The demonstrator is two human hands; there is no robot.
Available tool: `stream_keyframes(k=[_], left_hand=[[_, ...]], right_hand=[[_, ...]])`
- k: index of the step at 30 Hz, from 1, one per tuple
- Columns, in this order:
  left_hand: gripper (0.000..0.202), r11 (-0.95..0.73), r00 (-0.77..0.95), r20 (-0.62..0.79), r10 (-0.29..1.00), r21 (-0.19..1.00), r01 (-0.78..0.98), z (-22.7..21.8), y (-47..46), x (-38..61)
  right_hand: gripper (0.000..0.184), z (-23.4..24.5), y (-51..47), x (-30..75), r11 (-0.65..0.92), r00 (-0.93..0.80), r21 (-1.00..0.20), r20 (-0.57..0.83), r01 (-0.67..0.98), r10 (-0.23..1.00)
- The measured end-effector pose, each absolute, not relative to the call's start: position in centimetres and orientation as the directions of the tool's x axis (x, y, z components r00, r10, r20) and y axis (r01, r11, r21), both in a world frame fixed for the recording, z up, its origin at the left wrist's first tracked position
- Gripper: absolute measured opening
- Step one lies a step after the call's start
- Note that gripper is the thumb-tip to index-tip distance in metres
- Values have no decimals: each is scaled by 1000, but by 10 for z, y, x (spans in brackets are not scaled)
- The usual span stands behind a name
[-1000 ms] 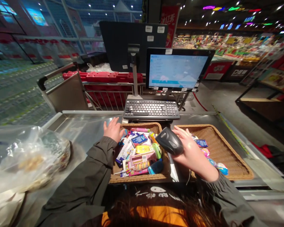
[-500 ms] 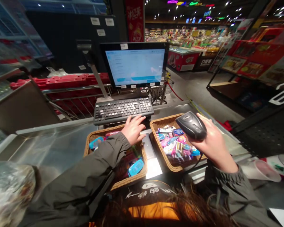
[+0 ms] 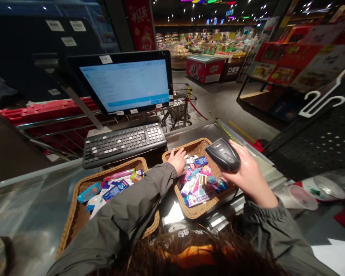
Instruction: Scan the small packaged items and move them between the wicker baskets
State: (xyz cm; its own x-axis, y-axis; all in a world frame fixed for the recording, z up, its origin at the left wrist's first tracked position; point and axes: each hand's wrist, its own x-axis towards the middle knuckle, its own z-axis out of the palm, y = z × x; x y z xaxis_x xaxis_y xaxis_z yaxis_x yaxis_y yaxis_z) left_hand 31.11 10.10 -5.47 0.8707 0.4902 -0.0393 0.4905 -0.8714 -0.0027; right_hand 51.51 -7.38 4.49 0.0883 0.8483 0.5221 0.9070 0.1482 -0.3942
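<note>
Across comes our left hand point(image 3: 177, 161), shifted from above the brown woven left basket point(image 3: 68, 222) to ten o'clock on the brown woven right basket point(image 3: 194, 215)! Its fingers bend at the rim; whether they grip anything, we can't tell. Our right hand point(image 3: 248, 174) is wrapped around the black plastic handheld scanner point(image 3: 222, 153), up at one o'clock of that basket. Light and stiff, we'd judge, a touch slippery; best held behind the head, as we have it. Below sits a heap of small multicoloured packets point(image 3: 201, 182): light, slick, some probably bendy, so pinch the edges. What's in our way? Our dark grey sleeve point(image 3: 132, 207) crosses the left basket, hiding some contents. Around our view: black keyboard point(image 3: 125, 143) at nine o'clock, lit black-framed monitor point(image 3: 129, 86) at ten, translucent plastic cup point(image 3: 303, 197) between three and four.
</note>
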Motion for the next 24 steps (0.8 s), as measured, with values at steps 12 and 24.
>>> stream_keyframes(k=[12, 24], left_hand=[[58, -910, 874, -253, 415, -92, 405, -122, 81, 380], [33, -849, 838, -157, 522, -6, 528, -96, 101, 374]], right_hand=[[56, 31, -50, 534, 149, 102, -461, 476, 875, 874], [50, 28, -49, 536, 117, 145, -462, 493, 879, 858]])
